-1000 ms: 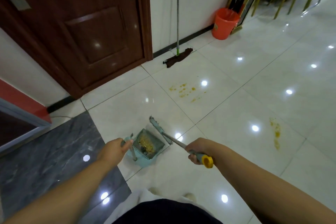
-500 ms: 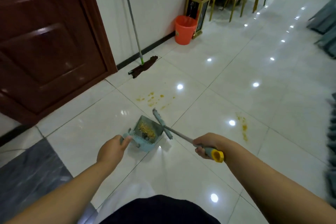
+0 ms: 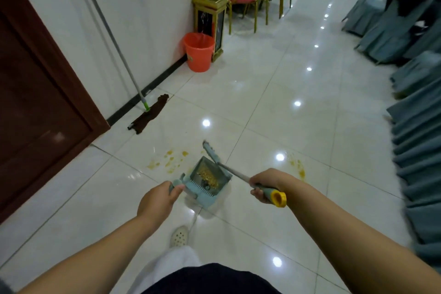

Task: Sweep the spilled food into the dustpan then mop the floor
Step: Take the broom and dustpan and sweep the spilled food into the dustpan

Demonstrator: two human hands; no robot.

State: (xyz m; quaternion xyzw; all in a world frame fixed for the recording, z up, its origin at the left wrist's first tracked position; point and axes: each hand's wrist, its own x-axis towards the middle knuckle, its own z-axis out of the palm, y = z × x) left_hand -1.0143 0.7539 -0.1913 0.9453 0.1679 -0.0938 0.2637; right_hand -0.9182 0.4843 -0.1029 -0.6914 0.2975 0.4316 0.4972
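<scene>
we hold dustpan and broom over the floor.
our left hand grips the dustpan handle, our right hand grips the broom; food sits in the pan between them.

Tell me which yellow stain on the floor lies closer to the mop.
The scattered stain left of the dustpan, toward the mop. The other stain is a narrow streak right of the brush.

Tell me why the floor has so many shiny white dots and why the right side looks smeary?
Head view: the white dots are ceiling lights mirrored in the glossy floor, one right beside the dustpan; the grey draped covers at the right edge are blurred and stretched by the wide lens; the mop and both hands look fairly sharp.
</scene>
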